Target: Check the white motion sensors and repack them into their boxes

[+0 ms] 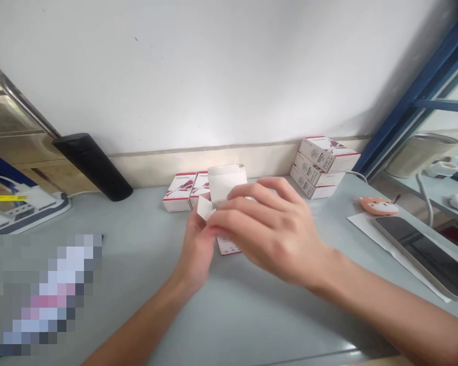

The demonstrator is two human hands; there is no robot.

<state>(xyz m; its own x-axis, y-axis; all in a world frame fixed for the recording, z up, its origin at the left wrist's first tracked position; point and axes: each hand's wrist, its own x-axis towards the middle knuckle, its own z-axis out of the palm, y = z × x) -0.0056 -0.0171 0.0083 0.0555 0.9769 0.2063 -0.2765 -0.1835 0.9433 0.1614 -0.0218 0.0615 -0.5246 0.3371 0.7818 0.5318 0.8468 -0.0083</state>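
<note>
A small white cardboard box [229, 249] with printing on its lower edge stands between my hands, its lid flap [227, 183] raised and a side flap [205, 208] sticking out to the left. My left hand [198, 249] is closed around the box's left side. Over the opening reaches my right hand [275, 229], its fingers bent and drawn in close to the flaps. Its thumb and whatever lies under the fingers are hidden. Just behind the box, two white-and-red boxes [179, 192] stand side by side, the right one partly covered.
Three similar boxes are stacked [324, 165] against the wall at right. A black cylinder-like object [95, 165] leans at back left, near a power strip [34, 213]. At right are a phone [423, 254] on paper and an orange animal-face item [377, 206]. A pixelated patch covers something at left.
</note>
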